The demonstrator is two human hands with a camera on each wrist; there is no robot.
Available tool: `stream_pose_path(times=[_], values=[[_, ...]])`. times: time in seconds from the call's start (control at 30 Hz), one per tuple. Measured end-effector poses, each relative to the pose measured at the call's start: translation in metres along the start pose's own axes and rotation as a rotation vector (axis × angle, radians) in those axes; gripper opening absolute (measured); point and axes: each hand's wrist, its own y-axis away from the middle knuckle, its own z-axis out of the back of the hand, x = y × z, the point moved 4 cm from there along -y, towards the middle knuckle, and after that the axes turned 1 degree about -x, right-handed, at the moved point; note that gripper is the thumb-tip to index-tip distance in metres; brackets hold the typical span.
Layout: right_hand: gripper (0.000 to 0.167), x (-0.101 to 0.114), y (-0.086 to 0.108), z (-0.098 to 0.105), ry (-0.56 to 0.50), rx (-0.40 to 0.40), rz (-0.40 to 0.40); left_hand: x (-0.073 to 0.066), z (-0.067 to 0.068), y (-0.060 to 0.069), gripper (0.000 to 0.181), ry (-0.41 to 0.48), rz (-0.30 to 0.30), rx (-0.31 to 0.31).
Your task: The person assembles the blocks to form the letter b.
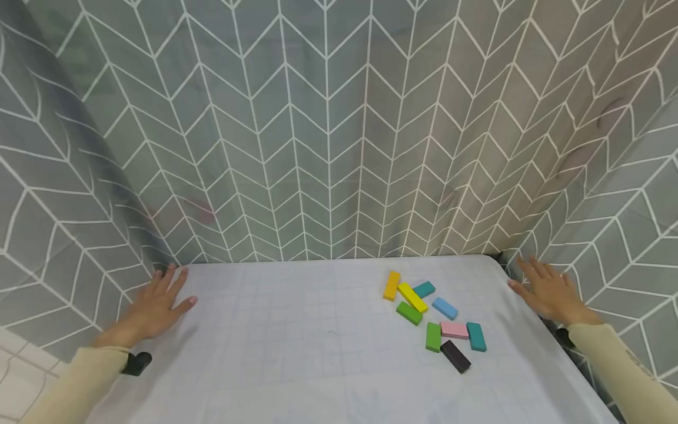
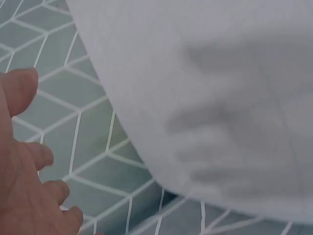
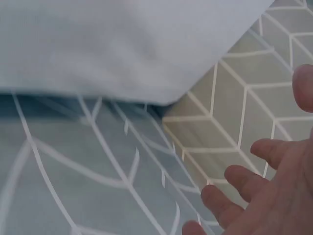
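My left hand (image 1: 150,309) is over the table's left edge, fingers spread, holding nothing; in the left wrist view its shadow falls on the white cloth. On the opposite side my right hand (image 1: 551,294) is spread at the right edge, also with nothing in it. Small coloured blocks lie loosely grouped right of centre, nearer the right hand. Among them are an orange block (image 1: 391,286), a yellow block (image 1: 412,297), a blue block (image 1: 445,308), a pink block (image 1: 454,330) and a black block (image 1: 455,356). Neither hand touches them.
Green blocks (image 1: 433,337) and teal blocks (image 1: 476,337) lie in the same group; the yellow block partly overlaps a teal one in view. A white cloth (image 1: 254,341) covers the table. Grey patterned curtains (image 1: 328,129) hang behind it and at both sides.
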Motion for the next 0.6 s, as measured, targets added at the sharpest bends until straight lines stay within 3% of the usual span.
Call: stream_pose_path(times=[0.1, 0.23, 0.4, 0.6], values=[[0.076, 0.006, 0.008, -0.011, 0.016, -0.009, 0.011, -0.011, -0.013, 0.000, 0.084, -0.008, -0.022, 0.003], [0.072, 0.027, 0.026, -0.035, -0.027, -0.059, 0.042, -0.047, -0.039, 0.001, 0.083, 0.020, -0.031, 0.020], [0.069, 0.072, 0.046, -0.061, -0.098, -0.082, 0.069, -0.111, -0.079, 0.000, 0.075, 0.059, -0.075, 0.010], [0.058, 0.129, 0.054, -0.078, -0.197, -0.076, 0.080, -0.202, -0.123, -0.017, 0.054, 0.168, -0.083, -0.121]])
